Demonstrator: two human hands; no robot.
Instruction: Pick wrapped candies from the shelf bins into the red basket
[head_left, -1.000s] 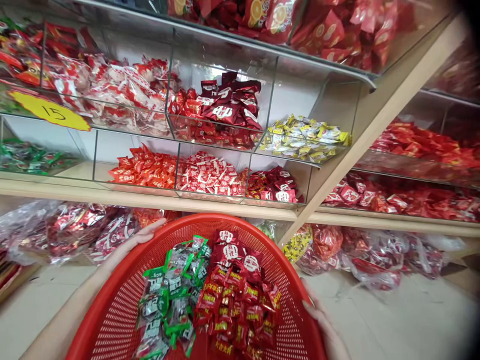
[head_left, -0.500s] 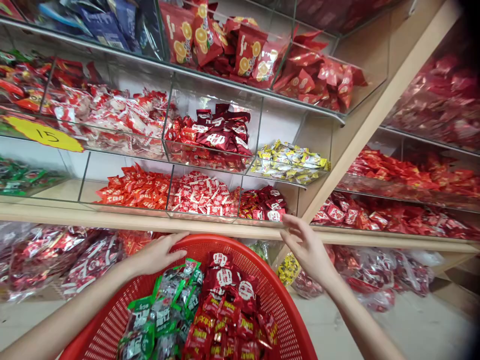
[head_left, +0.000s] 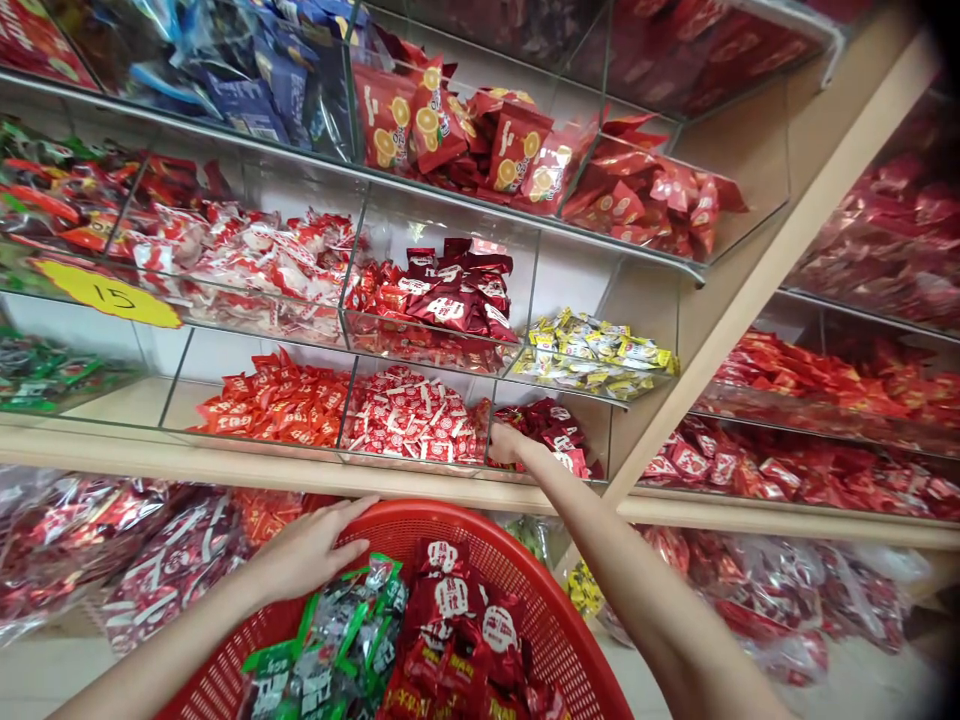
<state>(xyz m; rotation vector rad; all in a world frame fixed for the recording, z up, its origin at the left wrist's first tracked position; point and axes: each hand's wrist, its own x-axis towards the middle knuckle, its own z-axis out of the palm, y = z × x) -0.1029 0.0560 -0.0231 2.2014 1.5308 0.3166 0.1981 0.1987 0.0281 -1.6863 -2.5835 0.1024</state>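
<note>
A red plastic basket (head_left: 574, 610) with perforated sides stands below the shelves. It holds green-edged packets of sweets (head_left: 352, 610) on the left and dark red packets of sweets (head_left: 465, 625) on the right. My left hand (head_left: 319, 540) rests on the basket's rim, fingers stretched out and thumb apart. My right hand (head_left: 508, 443) is inside the lowest shelf's right compartment, at the dark red wrapped sweets (head_left: 555, 425). Its fingers are largely hidden there, and I cannot see whether they hold anything.
Clear dividers and front panels split the shelves into compartments. Red-and-white sweets (head_left: 416, 415), orange-red sweets (head_left: 281, 400) and yellow sweets (head_left: 596, 350) lie close by. A yellow price tag (head_left: 109, 292) reads 15. A wooden upright (head_left: 757, 290) rises at right; bagged sweets (head_left: 795, 590) lie underneath.
My right hand has moved from in front of the shelf edge leftward and into the compartment of dark red sweets. My left hand stays at the basket rim. The view has shifted slightly upward.
</note>
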